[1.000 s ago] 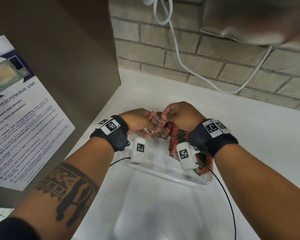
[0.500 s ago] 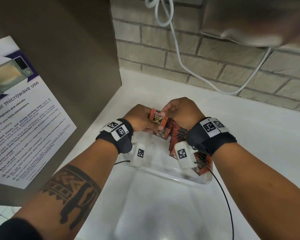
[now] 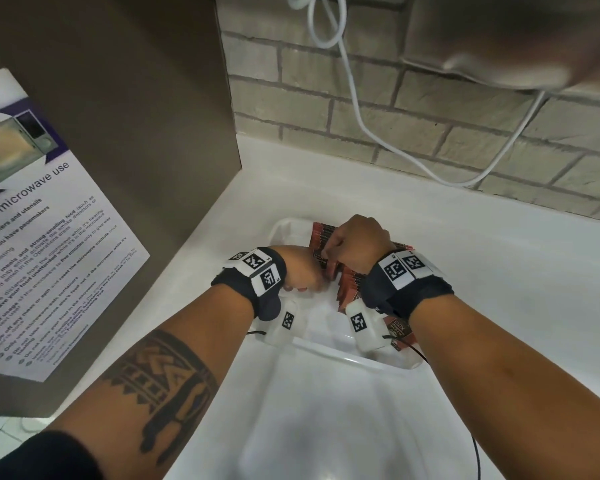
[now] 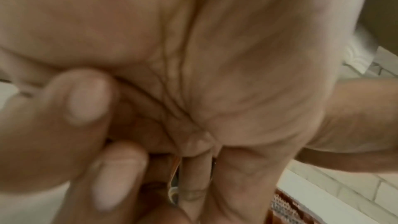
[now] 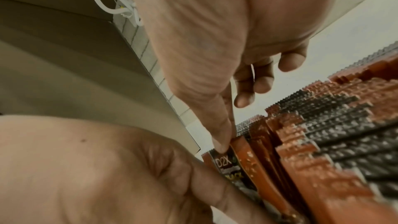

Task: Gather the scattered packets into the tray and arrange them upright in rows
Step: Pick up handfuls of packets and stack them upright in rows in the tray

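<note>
Orange-and-black packets [image 3: 352, 284] stand upright in a row along the right side of the clear plastic tray [image 3: 360, 359] on the white counter. My right hand [image 3: 357, 245] pinches the top edge of a packet marked D2X [image 5: 224, 161] at the near end of the row [image 5: 323, 142]. My left hand [image 3: 302, 273] sits just left of it with fingers curled, holding the same small bundle from the other side; a thin packet edge [image 4: 174, 173] shows between its fingers. The left wrist view is blurred and mostly palm.
A brown cabinet side [image 3: 135, 133] with a microwave-use notice [image 3: 42, 254] stands close on the left. A brick wall [image 3: 430, 133] with a hanging white cable [image 3: 357, 112] runs behind the counter. The tray's left half [image 3: 312, 313] holds no packets.
Both hands have come down from above the tray, bringing the small bundle of packets they held between them against the standing row.
</note>
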`<state>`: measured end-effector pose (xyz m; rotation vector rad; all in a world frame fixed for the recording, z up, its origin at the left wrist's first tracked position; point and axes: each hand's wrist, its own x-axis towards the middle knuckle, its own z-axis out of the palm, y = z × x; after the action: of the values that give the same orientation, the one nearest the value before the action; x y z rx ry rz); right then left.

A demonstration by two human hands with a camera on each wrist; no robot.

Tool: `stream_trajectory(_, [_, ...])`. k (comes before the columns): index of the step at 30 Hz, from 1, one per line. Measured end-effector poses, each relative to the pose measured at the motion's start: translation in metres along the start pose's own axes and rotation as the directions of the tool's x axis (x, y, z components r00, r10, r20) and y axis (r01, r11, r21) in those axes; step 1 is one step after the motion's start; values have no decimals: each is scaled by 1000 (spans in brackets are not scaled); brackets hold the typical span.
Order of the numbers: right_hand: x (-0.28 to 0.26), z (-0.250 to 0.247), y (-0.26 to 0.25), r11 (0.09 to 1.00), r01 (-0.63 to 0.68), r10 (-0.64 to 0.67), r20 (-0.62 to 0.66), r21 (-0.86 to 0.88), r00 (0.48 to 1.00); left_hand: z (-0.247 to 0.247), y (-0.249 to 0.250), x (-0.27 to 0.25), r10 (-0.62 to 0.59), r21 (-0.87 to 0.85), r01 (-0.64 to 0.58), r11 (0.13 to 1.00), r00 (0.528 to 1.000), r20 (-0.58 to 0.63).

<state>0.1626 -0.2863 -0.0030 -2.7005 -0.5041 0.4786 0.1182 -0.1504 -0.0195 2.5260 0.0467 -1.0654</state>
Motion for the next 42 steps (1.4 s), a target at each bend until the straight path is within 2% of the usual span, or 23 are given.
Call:
stream_trajectory(7, [2, 2, 3, 999, 3, -3, 14, -36, 1000, 1, -1, 11, 18, 18, -18, 1000, 1000, 6])
stream_trajectory(31, [4, 1, 12, 994, 50, -48, -31, 95, 998, -3, 2, 4, 0, -23, -1, 1000, 1000, -9])
stream_trajectory(36, [3, -2, 17, 988, 70, -66, -39, 135, 997, -4, 3, -1, -21, 30, 22, 999, 1000, -13])
stream_trajectory(39, [-3, -12, 23, 967, 108, -84, -112, 230, 990, -4, -2, -4, -20, 6, 21, 1000, 996, -85])
stream_trajectory(42, [-15, -23, 40, 950, 106, -51, -187, 295, 981, -10, -14, -11, 29, -105, -61, 993, 960, -279])
